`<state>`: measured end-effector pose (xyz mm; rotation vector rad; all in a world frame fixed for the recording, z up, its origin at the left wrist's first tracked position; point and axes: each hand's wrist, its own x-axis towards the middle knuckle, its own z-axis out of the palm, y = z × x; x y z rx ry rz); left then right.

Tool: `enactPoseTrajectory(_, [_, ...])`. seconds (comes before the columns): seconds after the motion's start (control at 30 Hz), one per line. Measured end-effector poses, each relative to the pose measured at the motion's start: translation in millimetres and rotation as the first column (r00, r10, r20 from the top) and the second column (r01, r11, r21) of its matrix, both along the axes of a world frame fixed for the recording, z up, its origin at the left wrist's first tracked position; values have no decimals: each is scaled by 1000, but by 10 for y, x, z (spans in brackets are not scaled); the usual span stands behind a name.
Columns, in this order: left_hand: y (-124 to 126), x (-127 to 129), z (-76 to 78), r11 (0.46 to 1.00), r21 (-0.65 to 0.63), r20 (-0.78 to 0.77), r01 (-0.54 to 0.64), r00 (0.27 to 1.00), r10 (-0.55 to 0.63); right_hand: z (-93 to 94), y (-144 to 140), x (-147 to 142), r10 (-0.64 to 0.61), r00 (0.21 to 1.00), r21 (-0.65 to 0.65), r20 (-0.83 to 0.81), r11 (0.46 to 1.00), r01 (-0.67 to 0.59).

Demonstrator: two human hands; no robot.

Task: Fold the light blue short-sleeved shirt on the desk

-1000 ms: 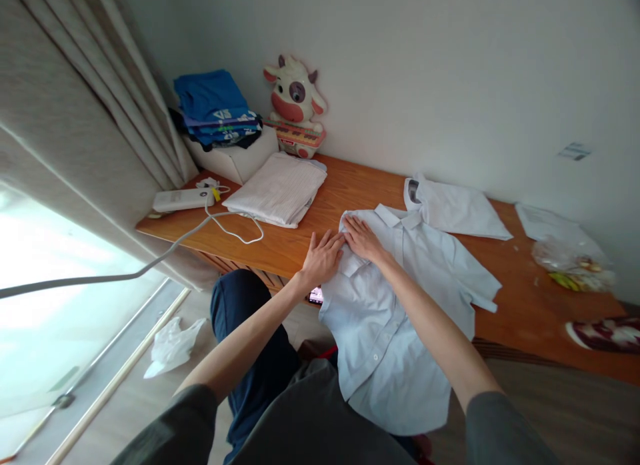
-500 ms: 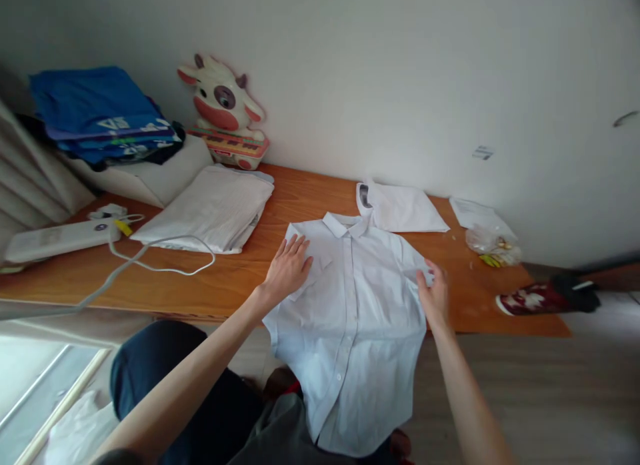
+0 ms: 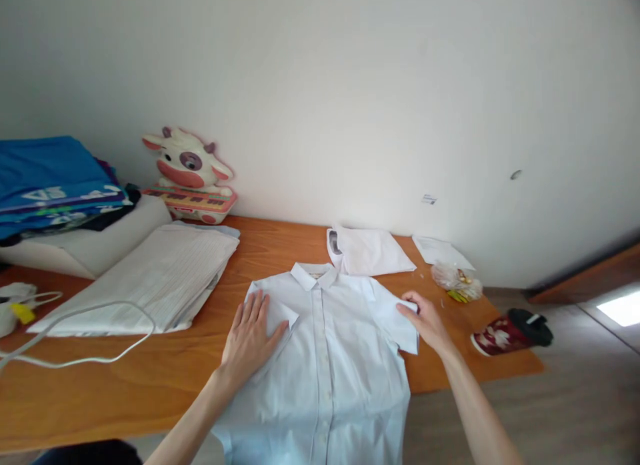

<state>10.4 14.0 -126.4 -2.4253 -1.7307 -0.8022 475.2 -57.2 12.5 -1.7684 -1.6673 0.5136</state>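
Observation:
A white short-sleeved button-up shirt (image 3: 345, 371) lies front up on the wooden table, its collar (image 3: 314, 276) toward the wall and its lower part reaching over the near edge. My left hand (image 3: 253, 331) is flat on the shirt's left shoulder, fingers stretched out. Beside its thumb, the left sleeve (image 3: 284, 313) is folded inward over the front. On the other side, my right hand (image 3: 423, 318) pinches the edge of the right sleeve (image 3: 393, 311), which points outward over the table.
Behind the collar lies a folded white garment (image 3: 373, 250). Folded cloth (image 3: 150, 278), a white cable (image 3: 125, 348), a cow toy keyboard (image 3: 190, 178) and stacked blue clothes (image 3: 55, 178) occupy the left. A plastic bag (image 3: 457, 281) and a red tumbler (image 3: 505, 335) are at right.
The right sleeve, bunched near my right hand before, is now spread outward with my fingers on its edge. My left hand stays flat on the shirt. The camera view has tilted up.

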Motion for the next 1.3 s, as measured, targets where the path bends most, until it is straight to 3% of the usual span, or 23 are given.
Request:
enactPoseTrajectory(0.03, [26,10,-25,1000,5,6,-13,1000,12,137,-52,-130,143,986,-54,-82,988,-147])
enactPoseTrajectory(0.1, [86,34,-60,999,4,-1,-47,999,47,301,-130,-402,361,895,-144,-261,902,-406])
enactPoseTrajectory(0.17, [146,62,-72,996,-7,-24,-87,996,86,274,-129,-636,430,847,-151,-312,858,-491])
enactPoseTrajectory(0.23, [198,90,-77,993,-19,-48,-113,993,112,58,-40,-791,429,884,-116,-187,884,-454])
enactPoseTrajectory(0.3, [235,111,-95,992,-12,-56,-126,991,125,-283,107,-870,388,921,-94,32,919,-384])
enactPoseTrajectory(0.43, [290,94,-187,991,64,-16,-118,993,119,-952,436,-887,152,906,-101,395,987,-121])
enactPoseTrajectory(0.57, [382,46,-246,990,85,-3,-114,993,115,-1233,638,-867,-8,862,-126,506,989,83])
enactPoseTrajectory(0.7, [380,30,-242,988,86,-1,-125,992,126,-1280,586,-914,-30,852,-127,523,985,113])
enactPoseTrajectory(0.83, [165,-54,-276,987,131,-3,-95,995,96,-1336,331,-947,-33,858,-119,513,987,109])
enactPoseTrajectory(0.93, [35,-150,-267,987,93,-10,-135,991,136,-1357,207,-920,-21,865,-79,502,994,70])
enactPoseTrajectory(1.07, [138,-144,-197,981,33,-36,-189,981,190,-1374,381,-922,-78,866,42,494,997,66])
enactPoseTrajectory(1.2, [321,-37,-28,981,-11,-4,-194,981,194,-1318,704,-999,-96,894,56,438,995,80])
enactPoseTrajectory(1.3, [205,-62,246,985,-72,117,-156,980,164,-1109,736,-1039,-57,912,5,407,998,60])
